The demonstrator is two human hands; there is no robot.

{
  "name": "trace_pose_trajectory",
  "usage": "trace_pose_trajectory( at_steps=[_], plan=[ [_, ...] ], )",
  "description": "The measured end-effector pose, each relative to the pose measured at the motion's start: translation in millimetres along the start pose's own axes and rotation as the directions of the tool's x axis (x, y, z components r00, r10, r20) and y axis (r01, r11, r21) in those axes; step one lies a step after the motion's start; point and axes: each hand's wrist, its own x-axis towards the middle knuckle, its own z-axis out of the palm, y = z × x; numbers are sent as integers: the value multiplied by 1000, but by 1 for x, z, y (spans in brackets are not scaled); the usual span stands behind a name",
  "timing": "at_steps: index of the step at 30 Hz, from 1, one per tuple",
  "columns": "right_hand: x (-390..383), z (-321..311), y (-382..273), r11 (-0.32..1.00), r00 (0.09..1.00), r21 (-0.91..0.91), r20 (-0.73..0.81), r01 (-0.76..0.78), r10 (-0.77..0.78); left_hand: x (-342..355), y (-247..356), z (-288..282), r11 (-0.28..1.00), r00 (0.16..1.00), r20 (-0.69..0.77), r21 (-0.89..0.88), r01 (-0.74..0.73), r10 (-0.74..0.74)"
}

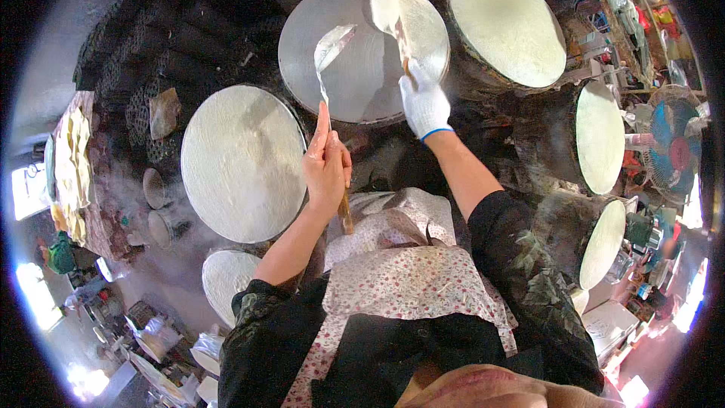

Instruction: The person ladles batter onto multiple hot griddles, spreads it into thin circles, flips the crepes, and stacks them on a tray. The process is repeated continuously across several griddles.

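My bare left hand [327, 162] is closed round a wooden-handled spatula [332, 47], its index finger stretched along the shaft. White batter coats the spatula's head, which is over the left part of a round grey griddle [343, 11]. My right hand [425, 102], in a white glove with a blue cuff, grips a short wooden-handled spreader [402, 39]. The spreader's edge meets pale batter [423, 19] covering the griddle's right side. Exactly how the spreader's blade is shaped is hidden by the batter.
Other round griddles with pale layers surround me: one at left [242, 166], one at upper right [507, 26], and several farther round. Steam drifts near them. A blue-bladed fan [674, 143] stands at far right. Folded pale sheets [72, 170] hang at far left.
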Motion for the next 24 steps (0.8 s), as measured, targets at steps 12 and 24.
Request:
trace_pose_trajectory(
  at_steps=[12, 24],
  plan=[
    [30, -12, -15, 930, 990, -368, 134, 2, 51, -47, 9, -8, 991, 996, -57, -109, -73, 67],
    [47, -6, 5, 991, 999, -132, 23, 36, -33, -61, 10, -21, 994, 992, -80, -42, -104, 101]
  ],
)
